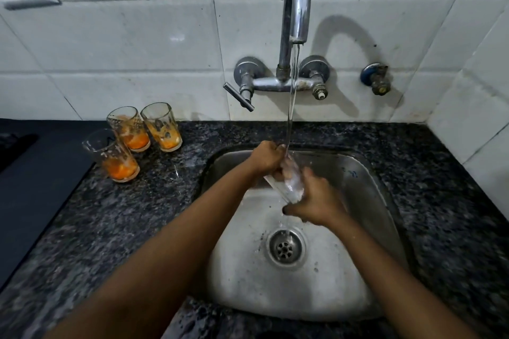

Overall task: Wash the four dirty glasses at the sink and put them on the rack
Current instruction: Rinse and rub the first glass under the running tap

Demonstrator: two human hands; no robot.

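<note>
Over the square stainless-steel sink both bare hands were on 1 clear drinking glass, which lay tilted, its mouth up toward the stream and its base down toward the right palm. The left hand had its fingers curled at the glass's upper end, and some of them seemed tucked inside the mouth, though the wet blur there kept me from being sure. The right hand wrapped the lower part of the glass from the right, fingers curled round its wall and thumb pointing left beneath it. A thin stream of water fell from the curved chrome wall tap and struck right at the left fingertips, at the glass's rim. Below the right thumb, well down in the basin, sat the round metal drain, with water trickling toward it. Well to the left of the left fingers, on the speckled dark granite counter, stood 3 upright dirty glasses with orange residue at the bottom: the nearest glass, the middle glass just behind it and the glass by the wall just beside that 1, the 3 close together. White tiles backed the counter, with a small blue-collared valve set in them to the right of the tap.
</note>
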